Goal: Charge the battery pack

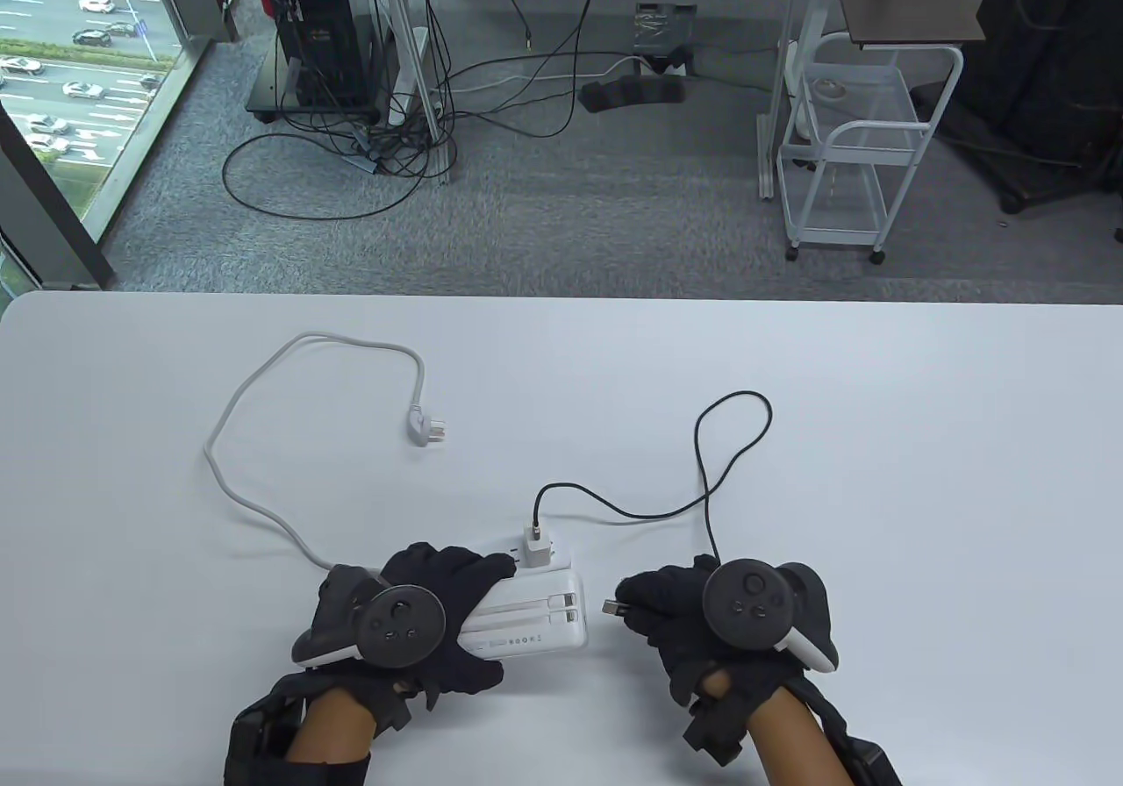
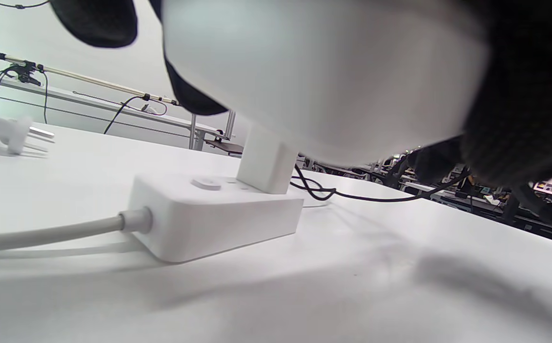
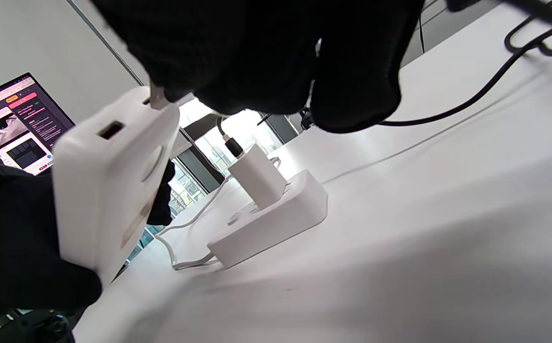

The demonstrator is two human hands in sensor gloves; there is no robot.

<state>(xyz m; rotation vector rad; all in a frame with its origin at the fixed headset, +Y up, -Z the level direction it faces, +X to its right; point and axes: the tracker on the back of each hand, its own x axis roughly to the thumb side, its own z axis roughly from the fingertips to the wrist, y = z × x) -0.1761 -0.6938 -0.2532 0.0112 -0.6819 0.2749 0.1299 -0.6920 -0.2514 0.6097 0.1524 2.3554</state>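
White tabletop spanning the near view, left hand gripping the white battery pack raised just before the power strip, right hand pinching the black cable's plug beside the pack, white charger seated in the strip

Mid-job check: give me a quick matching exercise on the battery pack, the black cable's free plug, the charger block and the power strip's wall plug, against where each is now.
1 battery pack
2 cable plug
3 charger block
4 wall plug

a lying loose on the table
b plugged into the power strip
c held in left hand
d pinched in right hand

Pairs: 1-c, 2-d, 3-b, 4-a
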